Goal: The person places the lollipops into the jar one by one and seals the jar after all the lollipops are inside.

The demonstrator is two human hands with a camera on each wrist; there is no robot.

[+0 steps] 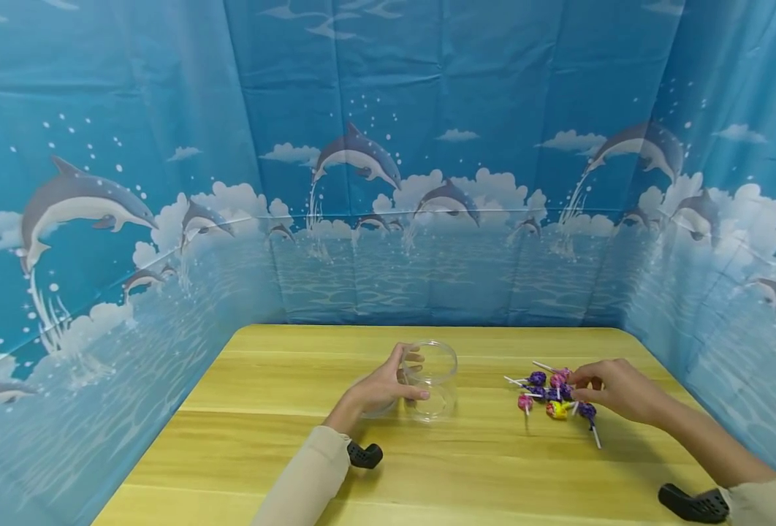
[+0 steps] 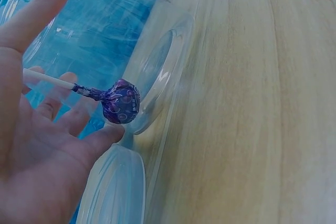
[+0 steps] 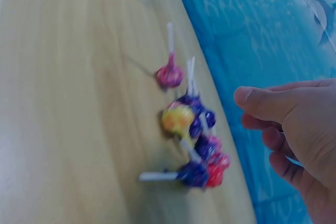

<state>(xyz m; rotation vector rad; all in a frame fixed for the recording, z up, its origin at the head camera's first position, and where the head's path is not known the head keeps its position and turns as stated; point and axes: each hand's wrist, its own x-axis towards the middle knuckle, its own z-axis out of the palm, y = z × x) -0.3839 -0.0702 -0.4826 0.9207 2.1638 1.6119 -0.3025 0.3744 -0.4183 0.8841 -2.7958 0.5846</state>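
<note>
My left hand (image 1: 384, 383) grips a clear plastic jar (image 1: 430, 376) standing upright on the table, thumb in front and fingers behind. In the left wrist view a purple-wrapped lollipop (image 2: 121, 102) shows between thumb and fingers; whether it lies inside the jar I cannot tell, and the head view does not show it. A clear lid (image 2: 118, 187) lies beside the jar. My right hand (image 1: 621, 391) reaches over a loose pile of lollipops, among them a yellow one (image 1: 557, 410) and a pink one (image 1: 525, 402). Its fingers (image 3: 273, 140) are loosely bent, with nothing visible between them.
The wooden table (image 1: 263, 467) bears the jar near its middle and the lollipops on the right. A blue dolphin-print curtain (image 1: 467, 277) hangs behind the table and along both sides. Black wrist devices (image 1: 365, 456) sit at both sleeves.
</note>
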